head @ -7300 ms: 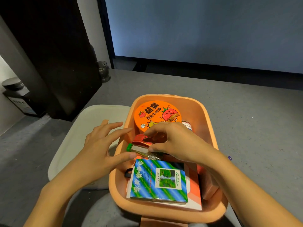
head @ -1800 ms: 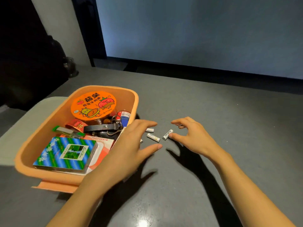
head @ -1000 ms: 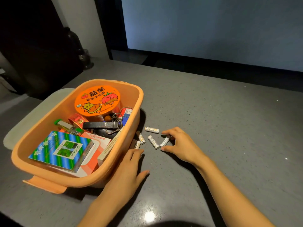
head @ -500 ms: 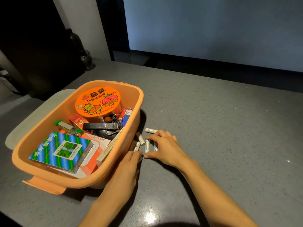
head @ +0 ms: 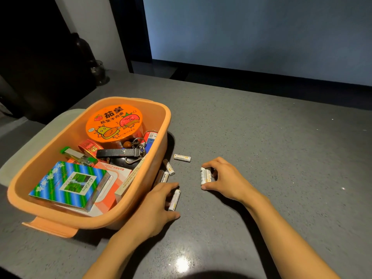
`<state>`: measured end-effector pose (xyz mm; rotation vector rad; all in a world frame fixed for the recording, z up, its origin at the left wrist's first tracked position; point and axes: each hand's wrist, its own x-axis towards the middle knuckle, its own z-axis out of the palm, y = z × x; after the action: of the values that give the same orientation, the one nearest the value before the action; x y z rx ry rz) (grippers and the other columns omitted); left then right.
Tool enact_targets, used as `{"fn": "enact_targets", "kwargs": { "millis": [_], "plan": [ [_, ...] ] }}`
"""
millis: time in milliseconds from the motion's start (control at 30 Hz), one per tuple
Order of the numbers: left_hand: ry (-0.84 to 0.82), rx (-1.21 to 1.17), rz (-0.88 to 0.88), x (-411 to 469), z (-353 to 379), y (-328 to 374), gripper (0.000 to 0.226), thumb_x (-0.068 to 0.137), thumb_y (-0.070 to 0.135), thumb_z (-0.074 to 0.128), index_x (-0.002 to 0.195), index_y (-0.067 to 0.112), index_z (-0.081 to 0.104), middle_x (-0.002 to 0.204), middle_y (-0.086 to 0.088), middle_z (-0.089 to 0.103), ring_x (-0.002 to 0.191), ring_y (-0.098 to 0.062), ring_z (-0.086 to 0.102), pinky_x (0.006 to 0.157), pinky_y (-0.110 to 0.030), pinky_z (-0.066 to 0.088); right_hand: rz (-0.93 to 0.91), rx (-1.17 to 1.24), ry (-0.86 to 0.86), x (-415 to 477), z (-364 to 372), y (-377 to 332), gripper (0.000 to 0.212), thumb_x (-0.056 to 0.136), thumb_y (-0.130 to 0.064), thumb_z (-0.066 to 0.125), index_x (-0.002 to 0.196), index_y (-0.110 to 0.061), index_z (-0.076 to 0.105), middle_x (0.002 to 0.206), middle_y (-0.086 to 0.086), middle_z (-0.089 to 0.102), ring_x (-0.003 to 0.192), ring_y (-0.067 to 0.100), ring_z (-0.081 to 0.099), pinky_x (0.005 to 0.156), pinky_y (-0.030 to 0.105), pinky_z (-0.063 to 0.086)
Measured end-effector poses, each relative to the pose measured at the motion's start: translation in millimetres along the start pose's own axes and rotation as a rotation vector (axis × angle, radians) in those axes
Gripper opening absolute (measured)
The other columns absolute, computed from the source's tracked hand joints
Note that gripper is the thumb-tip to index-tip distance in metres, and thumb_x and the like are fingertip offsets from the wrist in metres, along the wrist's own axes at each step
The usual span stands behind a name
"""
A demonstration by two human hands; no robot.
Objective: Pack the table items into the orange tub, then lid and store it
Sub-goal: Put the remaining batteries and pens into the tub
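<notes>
Grey table, orange tub full of noodle cup, keys, green box. Beside it right hand pinches two batteries, left hand grip unclear.

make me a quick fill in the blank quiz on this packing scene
The right hand pinches ___ batteries.
The battery by the left hand lies on the ___.
The orange tub has no ___ on it.
Missing: two, table, lid.
</notes>
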<state>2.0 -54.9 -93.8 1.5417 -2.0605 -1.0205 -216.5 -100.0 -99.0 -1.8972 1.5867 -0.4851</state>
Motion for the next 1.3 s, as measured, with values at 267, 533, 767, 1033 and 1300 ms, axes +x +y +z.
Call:
{"fn": "enact_targets", "kwargs": {
  "millis": [267, 533, 767, 1033, 1300],
  "plan": [
    [0.039, -0.021, 0.054, 3, 3, 2, 0.066, 0.066, 0.012, 0.08, 0.125, 0.019, 0.052, 0.102, 0.011, 0.054, 0.088, -0.003, 0.051, 0.074, -0.003, 0.038, 0.047, 0.002, 0.025, -18, -4, 6, 0.063, 0.067, -0.029, 0.081, 0.123, -0.019, 0.054, 0.102, -0.009, 0.043, 0.078, 0.003, 0.047, 0.066, 0.008, 0.033],
    [0.113, -0.064, 0.177, -4, -9, 31, 0.06, 0.066, 0.017, 0.081, 0.119, 0.021, 0.055, 0.105, 0.013, 0.047, 0.093, 0.0, 0.053, 0.079, -0.004, 0.039, 0.079, 0.108, 0.121, -33, -21, -6, 0.055, 0.065, -0.026, 0.082, 0.115, -0.018, 0.059, 0.1, -0.008, 0.047, 0.076, 0.002, 0.051, 0.057, 0.005, 0.04],
    [0.18, 0.001, 0.356, -31, -69, 72, 0.055, 0.065, 0.021, 0.08, 0.114, 0.027, 0.056, 0.109, 0.015, 0.051, 0.1, 0.006, 0.047, 0.08, -0.002, 0.034, -0.001, 0.09, 0.238, -36, -51, -67, 0.048, 0.064, -0.03, 0.082, 0.107, -0.029, 0.06, 0.098, -0.013, 0.048, 0.078, 0.004, 0.052, 0.06, 0.009, 0.038],
    [0.302, 0.209, 0.247, -26, -167, 38, 0.056, 0.065, 0.028, 0.079, 0.113, 0.037, 0.052, 0.106, 0.023, 0.047, 0.089, 0.009, 0.044, 0.074, -0.006, 0.034, -0.121, 0.098, 0.285, -22, -43, -147, 0.051, 0.064, -0.034, 0.081, 0.109, -0.028, 0.06, 0.095, -0.018, 0.048, 0.078, -0.005, 0.052, 0.063, 0.009, 0.042],
    [0.139, 0.301, 0.294, 10, -191, -15, 0.057, 0.067, 0.027, 0.079, 0.117, 0.031, 0.052, 0.116, 0.014, 0.05, 0.099, 0.001, 0.039, 0.071, -0.009, 0.03, -0.042, -0.037, 0.289, 26, 0, -186, 0.058, 0.067, -0.035, 0.078, 0.121, -0.024, 0.057, 0.117, -0.006, 0.05, 0.1, 0.008, 0.046, 0.077, 0.018, 0.04]
  ]
}}
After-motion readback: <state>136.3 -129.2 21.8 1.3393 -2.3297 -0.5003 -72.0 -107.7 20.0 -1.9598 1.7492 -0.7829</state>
